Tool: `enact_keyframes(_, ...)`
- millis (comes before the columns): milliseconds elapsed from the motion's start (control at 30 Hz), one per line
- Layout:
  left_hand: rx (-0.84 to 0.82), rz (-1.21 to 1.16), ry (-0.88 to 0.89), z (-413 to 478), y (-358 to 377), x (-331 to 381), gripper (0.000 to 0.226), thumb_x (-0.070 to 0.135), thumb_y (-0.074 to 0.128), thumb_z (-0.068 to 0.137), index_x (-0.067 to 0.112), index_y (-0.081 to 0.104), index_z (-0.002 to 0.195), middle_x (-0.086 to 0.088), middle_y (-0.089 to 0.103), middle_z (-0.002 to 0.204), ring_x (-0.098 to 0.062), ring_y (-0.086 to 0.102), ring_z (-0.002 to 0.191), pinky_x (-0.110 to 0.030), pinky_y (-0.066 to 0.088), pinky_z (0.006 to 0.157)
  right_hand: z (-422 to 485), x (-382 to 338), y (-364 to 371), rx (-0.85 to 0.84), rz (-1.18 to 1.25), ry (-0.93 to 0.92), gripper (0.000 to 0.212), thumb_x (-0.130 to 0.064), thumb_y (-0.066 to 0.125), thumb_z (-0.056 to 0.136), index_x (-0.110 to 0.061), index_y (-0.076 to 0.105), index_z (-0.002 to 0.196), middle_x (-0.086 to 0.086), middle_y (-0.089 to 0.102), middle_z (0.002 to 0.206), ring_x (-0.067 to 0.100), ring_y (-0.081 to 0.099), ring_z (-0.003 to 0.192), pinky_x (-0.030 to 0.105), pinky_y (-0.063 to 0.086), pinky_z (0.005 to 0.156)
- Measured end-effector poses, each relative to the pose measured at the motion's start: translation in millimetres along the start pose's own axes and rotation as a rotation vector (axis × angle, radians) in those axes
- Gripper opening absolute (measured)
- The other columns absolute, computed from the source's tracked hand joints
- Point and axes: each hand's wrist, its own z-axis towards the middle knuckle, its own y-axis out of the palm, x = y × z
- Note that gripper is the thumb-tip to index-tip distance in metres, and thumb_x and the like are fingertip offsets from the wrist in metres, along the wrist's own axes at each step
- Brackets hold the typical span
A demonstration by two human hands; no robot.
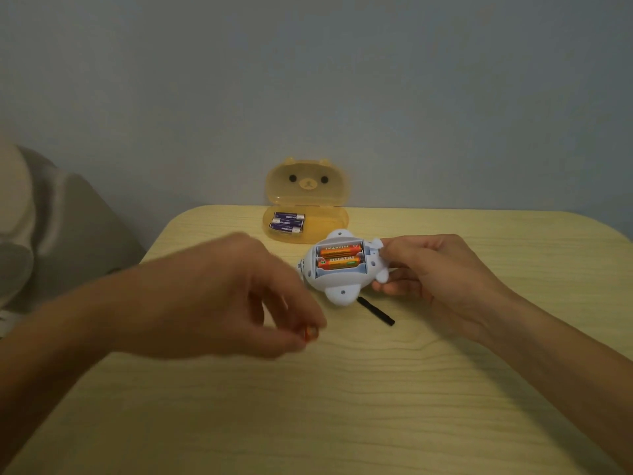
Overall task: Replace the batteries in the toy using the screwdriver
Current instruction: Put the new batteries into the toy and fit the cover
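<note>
1. Left hand (219, 296): your fingers are curled down toward the table (342, 406), thumb and fingertips nearly closed on a small orange object (310, 333). It is mostly hidden under the fingertips and blurred. It is probably a battery out of the toy, judging by its colour, but you cannot confirm this, nor whether the fingers have a firm pinch on it or only touch it.

2. Screwdriver (376, 310): only a dark, slim shaft shows, lying flat on the table between your two hands, just below the right fingertips. One end runs under the toy. It lies within easy reach, presumably for refitting the cover; neither hand touches it.

3. Right hand (442, 272): your thumb and fingers are closed on the tail end of the toy (342, 269), gripping it from the right side. This hold keeps the body steady and leaves the compartment unobstructed for the left hand.

4. Toy: the white body lies underside up, just left of the right fingertips. The battery cover is off and not visible. Two orange batteries (339, 258) sit side by side in the bay, so removal looks unfinished.

5. Yellow bear-faced case (306, 204): it stands open beyond both hands, near the far table edge. Three purple batteries (287, 222) lie in its tray, apparently the replacements, and are untouched.
</note>
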Motion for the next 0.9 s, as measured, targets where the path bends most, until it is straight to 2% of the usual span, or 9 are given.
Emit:
enact_keyframes(67, 0.197, -0.028, 0.058, 5.2, -8.4, -9.7, 0.024, 0.031, 0.085, 0.083, 0.031, 0.083, 0.107, 0.012, 0.082, 0.09, -0.013, 0.079, 0.081, -0.027, 0.062, 0.072, -1.5, 0.3, 0.3, -0.007, 0.002, -0.002, 0.017, -0.004, 0.066, 0.095, -0.004, 0.084, 0.094, 0.017, 0.082, 0.08, 0.02, 0.074, 0.068, 0.019, 0.058, 0.054)
enact_keyframes(133, 0.353, -0.055, 0.087, 13.3, -10.7, -12.4, 0.03, 0.029, 0.089, 0.08, 0.026, 0.082, 0.109, 0.01, 0.082, 0.087, -0.011, 0.078, 0.077, -0.028, 0.062, 0.073, -2.8, 0.4, 0.7, -0.015, 0.002, -0.006, 0.018, -0.005, 0.066, 0.095, -0.006, 0.084, 0.094, 0.016, 0.082, 0.081, 0.019, 0.075, 0.068, 0.019, 0.058, 0.055)
enact_keyframes(267, 0.508, -0.142, 0.131, 34.0, 0.2, -17.2, 0.029, 0.028, 0.085, 0.073, 0.025, 0.081, 0.102, 0.011, 0.083, 0.092, -0.008, 0.079, 0.079, -0.03, 0.064, 0.077, -3.8, 1.6, 0.8, -0.026, -0.002, -0.021, 0.019, -0.005, 0.066, 0.096, -0.007, 0.084, 0.096, 0.013, 0.083, 0.079, 0.016, 0.074, 0.066, 0.019, 0.058, 0.055)
enact_keyframes(433, 0.513, -0.075, 0.106, 55.2, 6.9, -31.1, 0.027, 0.032, 0.08, 0.08, 0.03, 0.078, 0.106, 0.018, 0.08, 0.099, -0.003, 0.076, 0.083, -0.023, 0.063, 0.077, -2.4, 2.8, 1.1, -0.036, -0.006, -0.03, 0.02, -0.004, 0.065, 0.095, -0.006, 0.084, 0.097, 0.013, 0.082, 0.076, 0.016, 0.075, 0.064, 0.02, 0.058, 0.057)
enact_keyframes(533, 0.533, -0.11, 0.098, 62.5, 11.6, -40.4, 0.03, 0.018, 0.083, 0.084, 0.032, 0.077, 0.11, 0.015, 0.08, 0.104, -0.004, 0.078, 0.089, -0.023, 0.063, 0.083, -1.5, 3.3, 0.6, -0.041, -0.001, -0.028, 0.019, -0.005, 0.065, 0.095, -0.006, 0.084, 0.097, 0.017, 0.082, 0.079, 0.019, 0.075, 0.067, 0.021, 0.059, 0.057)
enact_keyframes(633, 0.515, -0.12, 0.099, 65.7, 14.8, -45.7, 0.03, 0.011, 0.085, 0.082, 0.022, 0.08, 0.109, 0.008, 0.082, 0.1, -0.005, 0.079, 0.091, -0.024, 0.063, 0.083, -0.9, 4.0, -0.3, -0.047, 0.002, -0.032, 0.02, -0.004, 0.065, 0.096, -0.006, 0.084, 0.099, 0.018, 0.082, 0.081, 0.019, 0.074, 0.067, 0.02, 0.059, 0.057)
enact_keyframes(767, 0.486, -0.028, 0.154, 70.7, 21.1, -47.0, 0.016, 0.014, 0.087, 0.083, 0.015, 0.082, 0.099, 0.009, 0.081, 0.093, -0.007, 0.076, 0.086, -0.032, 0.062, 0.08, -0.2, 3.9, 0.0, -0.059, -0.004, -0.036, 0.021, -0.004, 0.064, 0.096, -0.007, 0.085, 0.1, 0.019, 0.083, 0.089, 0.019, 0.075, 0.069, 0.019, 0.058, 0.058)
enact_keyframes(833, 0.482, 0.041, 0.195, 72.9, 25.7, -47.9, 0.015, 0.021, 0.086, 0.084, 0.018, 0.083, 0.099, 0.011, 0.08, 0.092, -0.01, 0.074, 0.088, -0.031, 0.059, 0.08, 0.0, 4.0, -0.3, -0.068, -0.015, -0.044, 0.021, -0.006, 0.065, 0.095, -0.008, 0.085, 0.099, 0.018, 0.083, 0.09, 0.02, 0.075, 0.072, 0.02, 0.058, 0.06)
enact_keyframes(900, 0.473, 0.067, 0.192, 72.8, 26.2, -51.3, 0.018, 0.029, 0.085, 0.085, 0.023, 0.084, 0.103, 0.014, 0.079, 0.092, -0.014, 0.072, 0.089, -0.037, 0.058, 0.079, -0.4, 3.5, -1.0, -0.07, -0.021, -0.045, 0.02, -0.006, 0.065, 0.095, -0.008, 0.085, 0.099, 0.017, 0.083, 0.09, 0.021, 0.075, 0.072, 0.02, 0.058, 0.06)
